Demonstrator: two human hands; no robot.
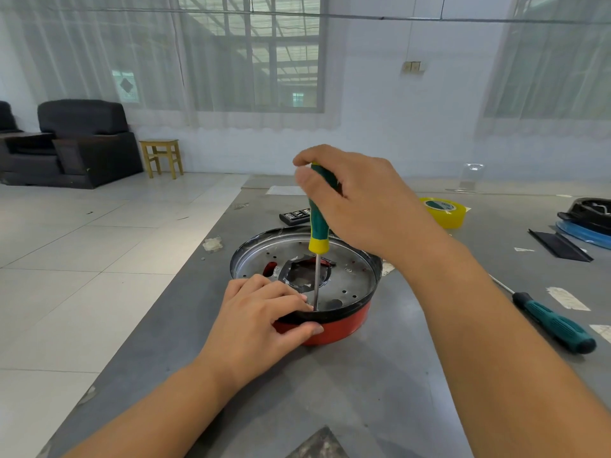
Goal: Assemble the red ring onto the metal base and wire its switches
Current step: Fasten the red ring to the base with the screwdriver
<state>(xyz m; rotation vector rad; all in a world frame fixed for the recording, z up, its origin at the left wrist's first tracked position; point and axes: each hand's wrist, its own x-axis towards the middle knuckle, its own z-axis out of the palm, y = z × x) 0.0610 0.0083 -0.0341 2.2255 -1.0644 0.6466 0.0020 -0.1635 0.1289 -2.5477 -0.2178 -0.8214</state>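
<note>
On the grey worktable (380, 391), near its left edge, sits the red ring (340, 327) with the perforated metal base (350, 276) seated on top of it, a dark rim running round the join. An irregular hole opens at the base's centre, and red shows through a smaller slot to the left of that hole. Over the near rim of the base, the left hand (261, 320) grips the assembly: its thumb presses the red wall outside while the fingers curl over the rim onto the metal. Just beside those fingertips, the tip of an upright screwdriver (318, 226) meets the base close to the rim; whether it sits in a screw I cannot tell. Above the base, the right hand (360, 200) is wrapped round the top of the screwdriver's green and yellow handle.

Right of the base, well apart, a second green-handled screwdriver (552, 322) lies flat on the table. Beyond the base rests a dark bit case (294, 217), partly hidden by the handle, and behind the right hand a roll of yellow tape (444, 211). At the far right edge lies a black and blue part (585, 223). Off the table, far left of the base, stand a black armchair (82, 140) and a small wooden stool (162, 157).
</note>
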